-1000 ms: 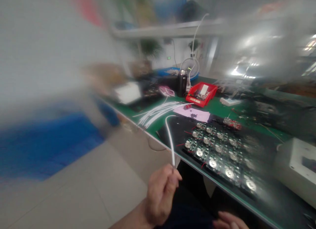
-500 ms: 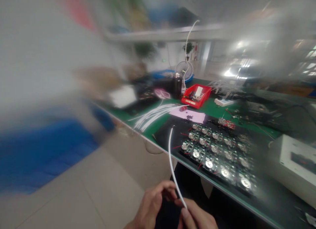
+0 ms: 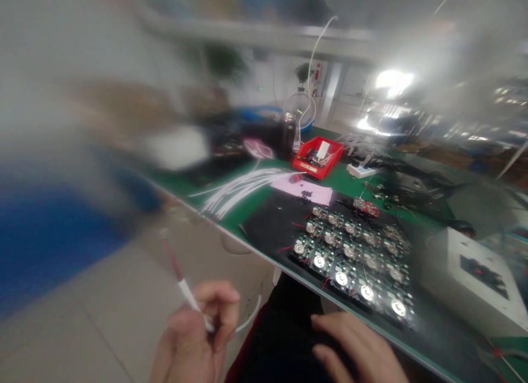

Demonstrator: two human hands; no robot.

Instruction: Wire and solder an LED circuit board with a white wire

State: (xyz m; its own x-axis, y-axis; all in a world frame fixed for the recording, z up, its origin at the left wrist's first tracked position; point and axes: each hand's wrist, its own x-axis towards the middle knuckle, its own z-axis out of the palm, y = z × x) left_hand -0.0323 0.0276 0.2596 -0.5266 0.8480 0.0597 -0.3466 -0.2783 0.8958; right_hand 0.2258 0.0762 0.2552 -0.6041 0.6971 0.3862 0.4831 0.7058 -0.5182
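My left hand (image 3: 196, 333) is closed around a white cable (image 3: 188, 295) near its end. Thin reddish wires stick out of the white sheath there, with a small pale tip that looks blurred. The cable's other part curves out behind my fingers to the right. My right hand (image 3: 358, 344) is at the table's front edge with thumb and fingers apart and nothing in it. Beyond it, several circuit boards with round silver parts (image 3: 341, 278) lie in rows on a black mat (image 3: 264, 223).
White cables (image 3: 235, 190) lie in a bundle on the green tabletop. Behind a pink sheet (image 3: 322, 195) stands a red bin (image 3: 317, 171) of parts, beside a dark bottle (image 3: 289, 135). At right are a pale box (image 3: 449, 278) and a white power strip (image 3: 361, 170).
My hands were together on the white cable; now they are apart. My left hand has moved left with the cable, showing its wired end. My right hand has let go and moved right.
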